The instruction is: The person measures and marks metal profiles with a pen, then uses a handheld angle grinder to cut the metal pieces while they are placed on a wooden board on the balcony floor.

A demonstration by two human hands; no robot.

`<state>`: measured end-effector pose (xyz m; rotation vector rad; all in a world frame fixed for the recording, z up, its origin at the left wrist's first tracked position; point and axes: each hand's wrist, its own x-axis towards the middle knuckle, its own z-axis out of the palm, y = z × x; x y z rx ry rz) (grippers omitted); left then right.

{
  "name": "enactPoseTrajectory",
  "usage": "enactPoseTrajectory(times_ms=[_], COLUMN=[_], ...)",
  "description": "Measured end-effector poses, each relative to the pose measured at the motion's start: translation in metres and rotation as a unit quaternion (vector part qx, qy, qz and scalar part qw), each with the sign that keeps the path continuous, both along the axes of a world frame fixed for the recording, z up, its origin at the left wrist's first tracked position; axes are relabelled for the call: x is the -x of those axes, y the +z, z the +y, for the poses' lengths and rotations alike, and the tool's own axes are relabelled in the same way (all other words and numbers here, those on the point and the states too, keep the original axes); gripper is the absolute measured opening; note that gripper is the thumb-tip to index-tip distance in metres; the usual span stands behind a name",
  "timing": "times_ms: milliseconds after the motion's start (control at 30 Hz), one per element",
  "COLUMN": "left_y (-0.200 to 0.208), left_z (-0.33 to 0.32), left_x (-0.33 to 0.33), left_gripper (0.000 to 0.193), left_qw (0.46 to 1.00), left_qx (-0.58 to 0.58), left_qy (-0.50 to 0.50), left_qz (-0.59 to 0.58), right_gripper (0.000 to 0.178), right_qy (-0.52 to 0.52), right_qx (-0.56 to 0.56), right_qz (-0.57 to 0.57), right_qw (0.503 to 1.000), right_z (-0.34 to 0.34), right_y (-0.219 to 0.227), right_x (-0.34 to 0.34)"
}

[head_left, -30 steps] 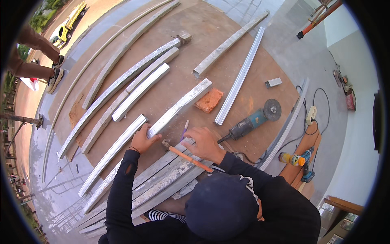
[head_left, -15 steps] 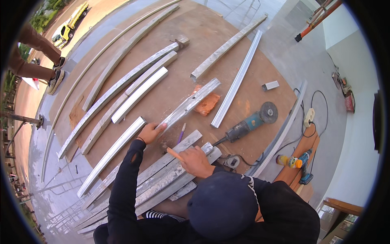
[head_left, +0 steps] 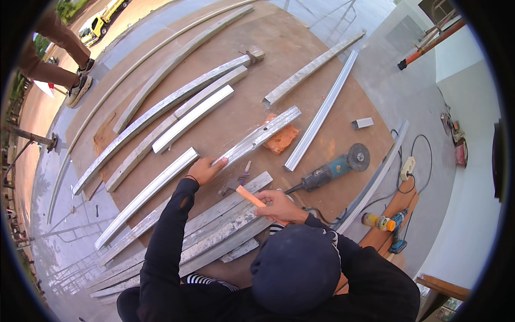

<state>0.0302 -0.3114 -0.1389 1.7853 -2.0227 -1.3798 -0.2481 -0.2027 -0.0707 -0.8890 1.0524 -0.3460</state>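
Observation:
My left hand (head_left: 205,170) is closed on the near end of a silver metal bar (head_left: 257,137), whose far part rests across a rough orange brick piece (head_left: 281,139). My right hand (head_left: 282,207) grips a flat orange strip (head_left: 250,196) between thumb and fingers, its tip pointing up and left. Under and beside that hand lies a stack of grey, stained bars (head_left: 222,228). Between my hands, on the brown board, are a purple marker (head_left: 245,173) and a small dark tool (head_left: 228,190) that I cannot make out fully.
A teal angle grinder (head_left: 335,167) lies right of the bars, its cord running back. Several metal bars (head_left: 196,115) spread over the brown board (head_left: 316,80). Far right are a power strip (head_left: 407,168), a cordless drill (head_left: 398,239) and a yellow bottle (head_left: 378,221). Another person's legs (head_left: 56,67) stand far left.
My right hand has shifted right and turned, so the orange strip shows at more of its length. My left hand stays on the metal bar. The whole view has shifted slightly.

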Motion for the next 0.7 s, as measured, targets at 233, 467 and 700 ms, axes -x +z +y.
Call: enactPoseTrajectory(times_ms=[233,467,700], left_y=[0.020,0.012,0.006], left_z=[0.007,0.004,-0.018], left_x=[0.015,0.013,-0.003], left_gripper=[0.081,0.085,0.088], left_qw=[0.993,0.992,0.994], left_qx=[0.054,0.057,-0.105], left_qy=[-0.005,-0.006,0.015], left_qz=[-0.103,-0.110,0.015], right_gripper=[0.037,0.034,0.037], right_qy=[-0.140,-0.151,0.089], right_qx=[-0.115,-0.141,0.207], right_qz=[-0.128,-0.139,0.132], right_qw=[0.975,0.968,0.965], right_z=[0.026,0.031,0.043], right_y=[-0.006,0.010,-0.001], right_x=[0.027,0.039,0.027])
